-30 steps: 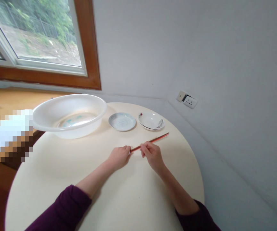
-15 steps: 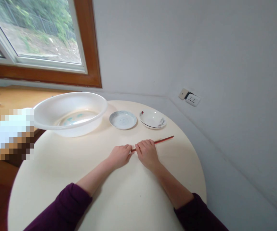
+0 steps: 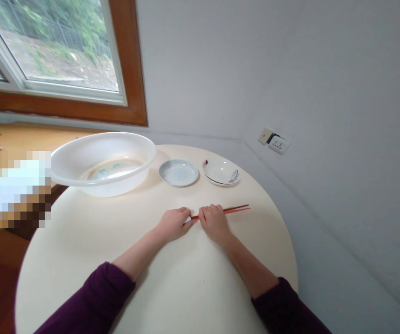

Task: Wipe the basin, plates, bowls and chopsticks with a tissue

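A pair of chopsticks [image 3: 236,208], one dark brown and one orange-red, lies across my two hands just over the round cream table [image 3: 172,278]. My left hand [image 3: 174,223] is closed around their left end, where something white shows at the fingers, too small to make out. Further along, my right hand [image 3: 214,222] wraps over the middle of the chopsticks, and their thin ends stick out to the right, slightly apart. Beyond my hands are a pale blue-grey plate [image 3: 179,173] and a white dish with a floral pattern [image 3: 221,170], seemingly stacked on another.
A large translucent white basin [image 3: 116,190] stands at the back left of the table. Left of it is a wooden desk [image 3: 29,134] under the window, with a blurred-out patch. A wall with a socket [image 3: 279,144] borders the table's right side.
The chopsticks' right ends have dipped toward me and spread apart, so both now show separately. My right hand has shifted slightly to the right; my left hand stays about where it was.
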`<state>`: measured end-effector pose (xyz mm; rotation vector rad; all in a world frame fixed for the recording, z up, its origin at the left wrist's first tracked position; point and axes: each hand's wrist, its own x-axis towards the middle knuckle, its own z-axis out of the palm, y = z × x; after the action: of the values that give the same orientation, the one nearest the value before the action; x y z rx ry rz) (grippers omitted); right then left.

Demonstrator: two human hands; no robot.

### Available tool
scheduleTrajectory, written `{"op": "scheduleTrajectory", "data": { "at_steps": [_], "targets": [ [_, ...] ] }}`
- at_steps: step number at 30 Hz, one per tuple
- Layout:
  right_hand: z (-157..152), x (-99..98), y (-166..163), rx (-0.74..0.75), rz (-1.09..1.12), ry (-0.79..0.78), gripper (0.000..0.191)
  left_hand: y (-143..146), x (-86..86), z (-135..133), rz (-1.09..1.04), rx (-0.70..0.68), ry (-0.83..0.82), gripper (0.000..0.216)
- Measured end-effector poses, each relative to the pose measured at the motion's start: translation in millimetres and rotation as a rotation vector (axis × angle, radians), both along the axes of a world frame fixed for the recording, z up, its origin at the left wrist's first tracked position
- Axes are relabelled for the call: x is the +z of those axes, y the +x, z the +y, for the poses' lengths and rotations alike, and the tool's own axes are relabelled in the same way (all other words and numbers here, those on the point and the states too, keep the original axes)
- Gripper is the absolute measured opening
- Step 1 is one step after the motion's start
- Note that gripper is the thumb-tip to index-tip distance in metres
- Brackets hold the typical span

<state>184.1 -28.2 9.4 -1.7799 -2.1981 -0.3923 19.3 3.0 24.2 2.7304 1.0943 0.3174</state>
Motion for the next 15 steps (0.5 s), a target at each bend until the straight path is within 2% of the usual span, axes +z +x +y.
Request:
{"op": "scheduleTrajectory", "data": {
  "at_steps": [7,15],
  "targets": [
    [5.7,-1.6,28.3,-0.116,0.0,0.008,0.031,-1.5,1.2,1.5,-0.048,0.073,-0.062,0.027],
    [11.3,1.9,48.1,-0.107,-0.045,-0.022,0.031,-0.6,0.0,2.7,-0.016,0.082,-0.079,0.024]
  ]
}}
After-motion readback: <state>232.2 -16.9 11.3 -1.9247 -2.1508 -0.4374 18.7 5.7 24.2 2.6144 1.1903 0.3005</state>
